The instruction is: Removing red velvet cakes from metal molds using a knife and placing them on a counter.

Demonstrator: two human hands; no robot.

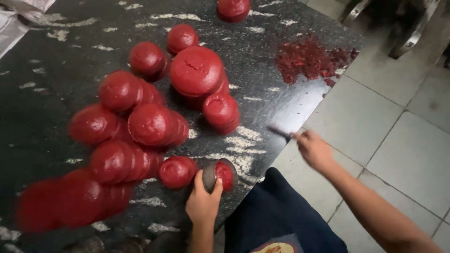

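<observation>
My left hand (pixel 203 202) grips a small round metal mould (pixel 219 174) lying on its side at the near edge of the black speckled counter (pixel 70 61); red paste fills its open face. My right hand (pixel 314 150) hovers over the counter's right edge, holding a thin dark tool (pixel 280 131), blurred by motion. Several dome-shaped red moulded pieces (pixel 150 124) lie in rows on the counter to the left of the mould, the nearest (pixel 177 172) almost touching it. A larger red dome (pixel 197 70) sits behind them.
A patch of red crumbs (pixel 307 58) is spread near the counter's right corner. Another red dome (pixel 233 8) sits at the far edge. Grey floor tiles (pixel 389 131) lie to the right. My dark-clothed knee (pixel 276 211) is below the counter edge.
</observation>
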